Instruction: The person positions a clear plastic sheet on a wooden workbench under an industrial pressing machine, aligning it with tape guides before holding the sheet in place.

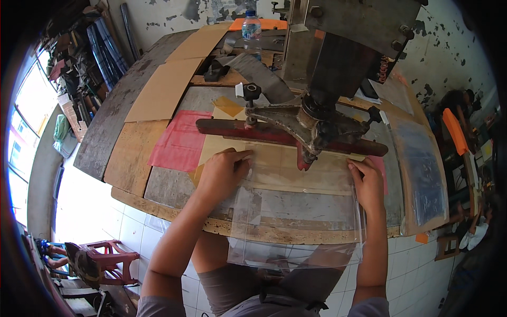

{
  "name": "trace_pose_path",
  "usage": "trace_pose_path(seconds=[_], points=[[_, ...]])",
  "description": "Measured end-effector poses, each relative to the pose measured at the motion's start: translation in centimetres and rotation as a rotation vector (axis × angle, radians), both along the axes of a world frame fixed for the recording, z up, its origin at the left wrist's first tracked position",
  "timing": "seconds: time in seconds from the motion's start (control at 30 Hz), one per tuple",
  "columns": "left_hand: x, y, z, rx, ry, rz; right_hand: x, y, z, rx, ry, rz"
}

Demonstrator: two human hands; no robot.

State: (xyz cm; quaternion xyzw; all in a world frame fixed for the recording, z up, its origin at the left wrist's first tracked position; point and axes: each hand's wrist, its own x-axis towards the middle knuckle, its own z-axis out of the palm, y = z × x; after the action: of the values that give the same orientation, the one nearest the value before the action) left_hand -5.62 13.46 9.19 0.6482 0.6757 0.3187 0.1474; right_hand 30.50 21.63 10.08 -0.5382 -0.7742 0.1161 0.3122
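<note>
A clear plastic sheet [298,216] lies over the worktable and hangs past its front edge above my lap. My left hand [224,169] is closed on its far left corner, fingertips close to the press. At the far right corner, my right hand [367,182] pinches the sheet between thumb and fingers. Just beyond both hands runs the long dark bar [285,136] of a press, hung from a metal bracket [311,119]. Beneath the bar is a yellowish sheet [216,145], with a pink-red sheet [177,140] to its left. The sheet's far edge by the bar is hard to make out.
Cardboard panels [163,87] cover the table's left side. Clear plastic sheets [422,174] are piled at right. A water bottle [251,29] stands at the back, and a dark phone [369,91] lies behind the press. A red stool [113,259] is on the floor; another person [459,105] is at far right.
</note>
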Motion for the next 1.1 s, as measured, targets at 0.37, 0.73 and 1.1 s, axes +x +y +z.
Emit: trace_pose_path(seconds=[0.37,0.73,1.1], points=[[0.3,0.2,0.4,0.01,-0.017,0.004,0.1,0.3,-0.3,0.013,0.002,-0.025],[1.0,0.2,1.1,-0.033,-0.031,0.028,0.2,0.6,-0.4,-0.024,0.006,-0.054],[0.8,0.2,0.7,-0.042,-0.071,0.041,0.3,0.9,-0.8,0.019,0.01,-0.032]])
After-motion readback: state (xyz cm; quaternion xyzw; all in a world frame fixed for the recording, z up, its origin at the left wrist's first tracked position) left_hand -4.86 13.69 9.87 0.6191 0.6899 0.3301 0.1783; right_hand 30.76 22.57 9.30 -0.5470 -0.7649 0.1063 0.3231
